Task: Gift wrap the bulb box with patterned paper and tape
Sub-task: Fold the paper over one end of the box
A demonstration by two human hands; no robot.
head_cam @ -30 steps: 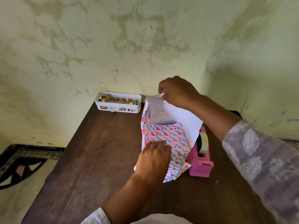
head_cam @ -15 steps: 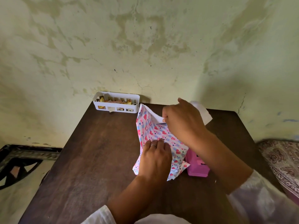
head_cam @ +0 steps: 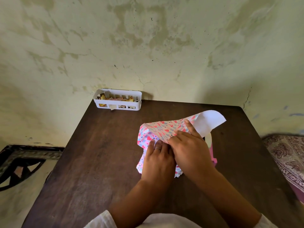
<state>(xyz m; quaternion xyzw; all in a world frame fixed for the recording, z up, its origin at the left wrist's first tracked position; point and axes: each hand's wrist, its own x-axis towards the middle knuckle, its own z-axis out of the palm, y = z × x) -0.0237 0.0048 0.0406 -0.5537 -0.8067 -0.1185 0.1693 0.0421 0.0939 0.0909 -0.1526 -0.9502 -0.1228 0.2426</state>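
The heart-patterned wrapping paper (head_cam: 158, 129) lies folded over the bulb box on the dark wooden table (head_cam: 98, 153); the box itself is hidden under the paper. The paper's white underside (head_cam: 210, 120) curls up at the far right. My left hand (head_cam: 158, 160) presses flat on the near part of the paper. My right hand (head_cam: 189, 145) lies beside it and partly over it, fingers stretched across the folded flap, pressing it down. A pink tape dispenser (head_cam: 213, 153) sits mostly hidden behind my right hand.
A white slotted basket (head_cam: 117, 100) with paper scraps stands at the table's far left edge against the stained wall. A patterned cloth (head_cam: 287, 155) lies off the table's right side. A dark frame (head_cam: 19, 162) lies on the floor to the left.
My right hand brought the raised paper flap down from the far side over the box and now presses it next to my left hand, which stayed in place.
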